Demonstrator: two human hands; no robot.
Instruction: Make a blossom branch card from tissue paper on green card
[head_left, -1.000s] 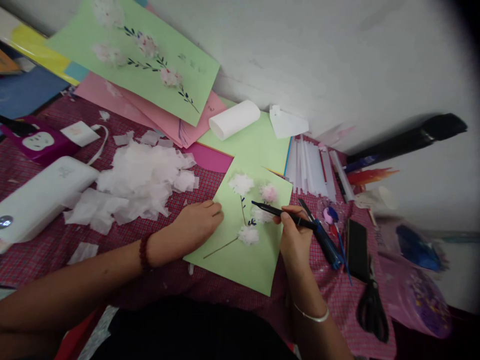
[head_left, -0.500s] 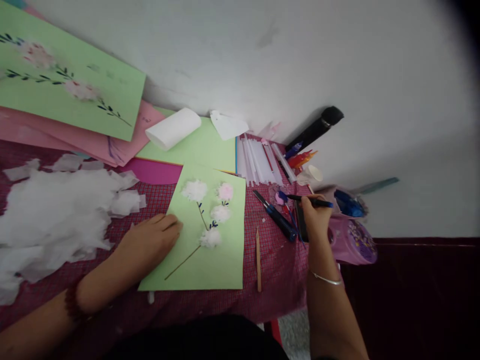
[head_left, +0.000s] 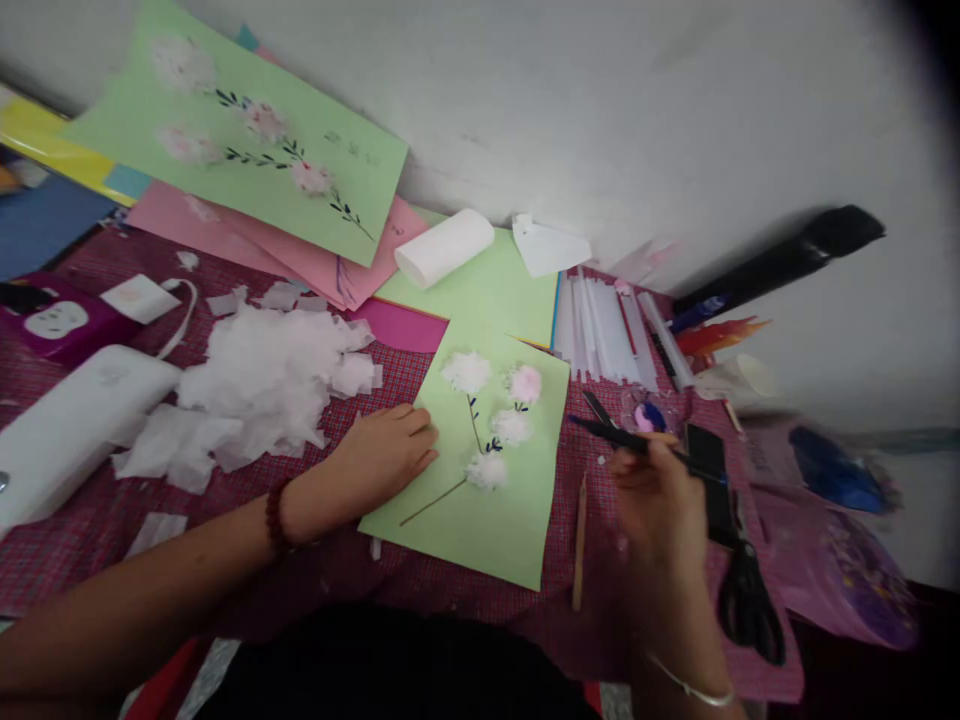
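A light green sheet (head_left: 487,500) lies on the red checked cloth in front of me, with white and pink tissue blossoms (head_left: 491,425) on a thin drawn stem. My left hand (head_left: 382,455) rests with loosely curled fingers on the sheet's left edge and holds it down. My right hand (head_left: 660,495), blurred by motion, is closed on a black pen (head_left: 637,443) to the right of the sheet, the tip pointing left toward it.
A heap of white tissue scraps (head_left: 262,375) lies left. Green and pink sheets (head_left: 247,150) lean at the wall, beside a white roll (head_left: 442,245). White strips (head_left: 607,325), black scissors (head_left: 742,590), a wooden stick (head_left: 579,540) and a purple container (head_left: 832,580) crowd the right.
My right hand went out to the clutter on the right with the pen and has come back toward the green sheet. The view swung right, then back left. My left hand stayed put.
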